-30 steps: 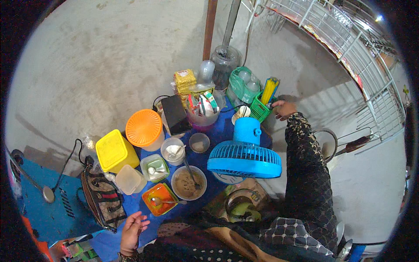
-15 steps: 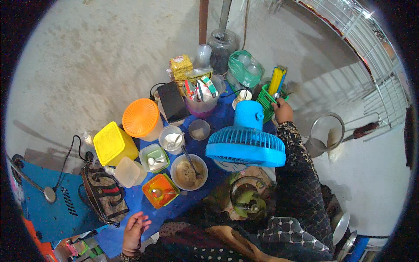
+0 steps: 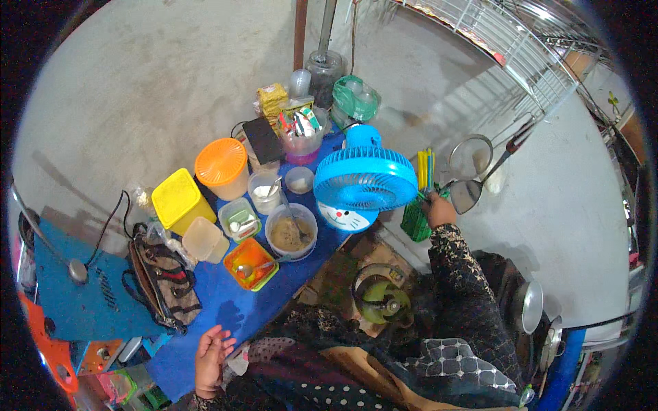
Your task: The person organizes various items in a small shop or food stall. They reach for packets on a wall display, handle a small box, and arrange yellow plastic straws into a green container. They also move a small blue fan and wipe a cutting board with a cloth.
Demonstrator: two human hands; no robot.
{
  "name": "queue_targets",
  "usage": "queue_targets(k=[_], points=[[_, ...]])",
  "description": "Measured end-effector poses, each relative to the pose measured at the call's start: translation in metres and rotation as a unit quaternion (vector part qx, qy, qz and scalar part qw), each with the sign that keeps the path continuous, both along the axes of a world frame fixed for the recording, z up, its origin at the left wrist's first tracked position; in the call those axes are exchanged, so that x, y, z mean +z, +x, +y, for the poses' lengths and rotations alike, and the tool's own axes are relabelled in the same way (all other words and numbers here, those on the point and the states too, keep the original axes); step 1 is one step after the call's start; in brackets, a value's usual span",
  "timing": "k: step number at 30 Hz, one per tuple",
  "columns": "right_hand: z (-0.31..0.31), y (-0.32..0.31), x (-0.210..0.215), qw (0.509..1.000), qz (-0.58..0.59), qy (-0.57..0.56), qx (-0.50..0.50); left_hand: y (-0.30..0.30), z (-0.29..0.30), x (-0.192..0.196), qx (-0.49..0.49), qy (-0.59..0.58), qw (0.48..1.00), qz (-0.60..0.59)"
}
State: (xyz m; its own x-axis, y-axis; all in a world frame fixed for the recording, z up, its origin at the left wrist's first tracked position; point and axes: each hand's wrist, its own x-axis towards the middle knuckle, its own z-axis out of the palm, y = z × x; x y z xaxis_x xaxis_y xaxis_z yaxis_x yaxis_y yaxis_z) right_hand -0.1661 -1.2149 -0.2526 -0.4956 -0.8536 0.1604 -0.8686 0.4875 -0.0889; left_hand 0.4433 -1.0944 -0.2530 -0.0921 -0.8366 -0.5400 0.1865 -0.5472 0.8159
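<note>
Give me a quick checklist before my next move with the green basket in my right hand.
1. Right hand on the green basket: ok, fingers closed at its upper edge.
2. Yellow sticks inside the basket: ok, they stick up out of it.
3. Gap between basket and blue fan: cannot tell; they look close, but this view doesn't settle whether they touch.
4. Left hand free: ok, empty, fingers loosely curled.
5. Bowl of brown mixture covered: not ok, it's open with a spoon in it.
6. Yellow container closed: ok, lid on.
</note>
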Motion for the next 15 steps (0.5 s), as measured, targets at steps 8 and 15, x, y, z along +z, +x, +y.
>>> queue_targets(k=[8, 15], points=[[0.118, 0.076, -0.026, 0.998, -0.059, -0.013, 0.033, 0.036, 0.073, -0.006, -0.005, -0.037, 0.999, 0.04], [0.208, 0.181, -0.007, 0.963, -0.101, -0.07, 0.241, 0.068, 0.139, -0.019, -0.006, -0.066, 0.997, 0.037]])
